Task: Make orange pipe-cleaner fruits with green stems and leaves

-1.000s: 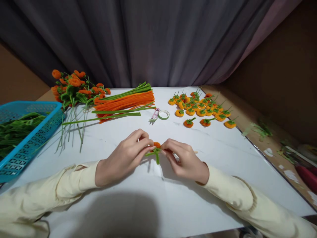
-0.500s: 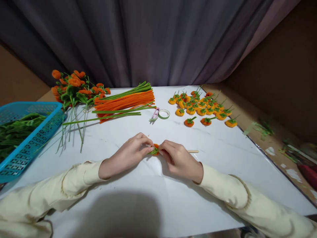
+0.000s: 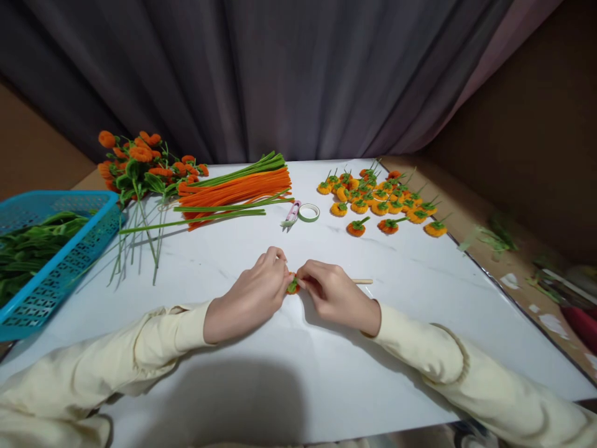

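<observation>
My left hand (image 3: 254,295) and my right hand (image 3: 333,294) meet over the middle of the white table (image 3: 420,292). Both pinch a small orange pipe-cleaner pumpkin with a green top (image 3: 293,286), mostly hidden between the fingertips. A thin wooden stick (image 3: 362,281) pokes out to the right from behind my right hand. Cream sleeves cover both forearms.
Several finished orange pumpkins (image 3: 380,202) lie at the back right. Orange and green pipe cleaners (image 3: 236,190), small snips (image 3: 291,214) and a roll of green tape (image 3: 308,213) lie behind my hands. Stemmed orange flowers (image 3: 140,165) and a blue basket of green leaves (image 3: 44,249) are at left.
The green stem that stuck out below the pumpkin has been folded in and no longer shows. Both hands have closed tighter on the piece and shifted slightly away from me.
</observation>
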Action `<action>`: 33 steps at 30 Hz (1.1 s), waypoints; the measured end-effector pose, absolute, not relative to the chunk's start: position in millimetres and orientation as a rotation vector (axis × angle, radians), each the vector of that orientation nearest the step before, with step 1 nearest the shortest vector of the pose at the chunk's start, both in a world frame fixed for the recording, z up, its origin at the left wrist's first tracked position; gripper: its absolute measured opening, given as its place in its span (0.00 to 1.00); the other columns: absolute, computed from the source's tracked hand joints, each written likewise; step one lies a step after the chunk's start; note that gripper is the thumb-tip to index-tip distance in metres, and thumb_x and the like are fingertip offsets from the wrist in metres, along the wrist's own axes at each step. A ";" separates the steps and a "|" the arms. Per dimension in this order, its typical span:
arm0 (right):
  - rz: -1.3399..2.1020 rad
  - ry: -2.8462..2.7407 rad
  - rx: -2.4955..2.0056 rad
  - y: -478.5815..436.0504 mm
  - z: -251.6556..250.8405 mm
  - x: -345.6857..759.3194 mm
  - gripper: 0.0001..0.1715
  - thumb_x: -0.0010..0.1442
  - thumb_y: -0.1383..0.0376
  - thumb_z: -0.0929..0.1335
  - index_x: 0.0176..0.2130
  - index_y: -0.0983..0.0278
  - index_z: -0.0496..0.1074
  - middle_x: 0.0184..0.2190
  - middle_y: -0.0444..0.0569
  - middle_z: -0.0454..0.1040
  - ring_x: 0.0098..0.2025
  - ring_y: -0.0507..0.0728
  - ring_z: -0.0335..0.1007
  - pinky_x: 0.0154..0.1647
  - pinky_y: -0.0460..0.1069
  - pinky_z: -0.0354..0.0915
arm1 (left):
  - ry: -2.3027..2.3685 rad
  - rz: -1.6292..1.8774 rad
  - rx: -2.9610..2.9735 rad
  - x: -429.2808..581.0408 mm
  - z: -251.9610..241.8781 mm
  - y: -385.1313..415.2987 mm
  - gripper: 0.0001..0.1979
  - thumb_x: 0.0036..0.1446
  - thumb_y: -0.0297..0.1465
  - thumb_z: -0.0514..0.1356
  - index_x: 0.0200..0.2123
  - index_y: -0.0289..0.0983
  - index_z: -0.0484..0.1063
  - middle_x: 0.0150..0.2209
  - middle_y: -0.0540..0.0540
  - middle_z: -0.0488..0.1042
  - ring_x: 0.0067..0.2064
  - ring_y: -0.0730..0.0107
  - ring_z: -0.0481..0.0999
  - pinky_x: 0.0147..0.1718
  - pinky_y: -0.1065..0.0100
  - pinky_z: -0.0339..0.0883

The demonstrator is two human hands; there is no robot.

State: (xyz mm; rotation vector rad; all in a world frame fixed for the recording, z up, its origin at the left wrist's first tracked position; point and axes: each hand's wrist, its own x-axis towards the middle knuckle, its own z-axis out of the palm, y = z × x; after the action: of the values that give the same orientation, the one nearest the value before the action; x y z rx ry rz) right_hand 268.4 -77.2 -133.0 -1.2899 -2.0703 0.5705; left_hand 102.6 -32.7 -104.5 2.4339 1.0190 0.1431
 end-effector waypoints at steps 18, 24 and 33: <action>0.871 -1.912 -1.415 -70.3 -125.4 274.5 0.07 0.51 0.76 0.63 0.26 0.67 0.67 0.19 0.42 0.67 0.21 0.48 0.57 0.23 0.43 0.54 | 0.680 0.561 2.195 100.7 -125.5 -29.1 0.09 0.58 0.20 0.45 0.30 0.38 0.58 0.39 0.45 0.62 0.38 0.70 0.66 0.39 0.66 0.63; 1.107 -1.802 -1.365 -68.4 -123.9 281.1 0.05 0.54 0.71 0.63 0.26 0.67 0.66 0.20 0.42 0.64 0.22 0.48 0.56 0.23 0.44 0.55 | 0.677 0.467 1.955 98.4 -121.1 -15.7 0.06 0.57 0.26 0.54 0.28 0.36 0.67 0.39 0.45 0.66 0.40 0.69 0.69 0.40 0.67 0.64; 1.512 -1.528 -1.189 -62.4 -122.5 290.8 0.14 0.55 0.58 0.67 0.29 0.68 0.66 0.22 0.43 0.66 0.22 0.47 0.58 0.24 0.45 0.56 | 0.569 0.192 1.222 100.4 -119.0 -7.3 0.10 0.59 0.35 0.57 0.37 0.36 0.61 0.34 0.46 0.73 0.36 0.67 0.77 0.39 0.62 0.70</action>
State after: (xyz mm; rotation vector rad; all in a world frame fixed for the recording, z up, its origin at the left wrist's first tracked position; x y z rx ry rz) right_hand 290.8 -62.4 -122.5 -1.1886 -1.5285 1.5117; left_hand 100.4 -7.3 -119.0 1.2217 0.5693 0.1922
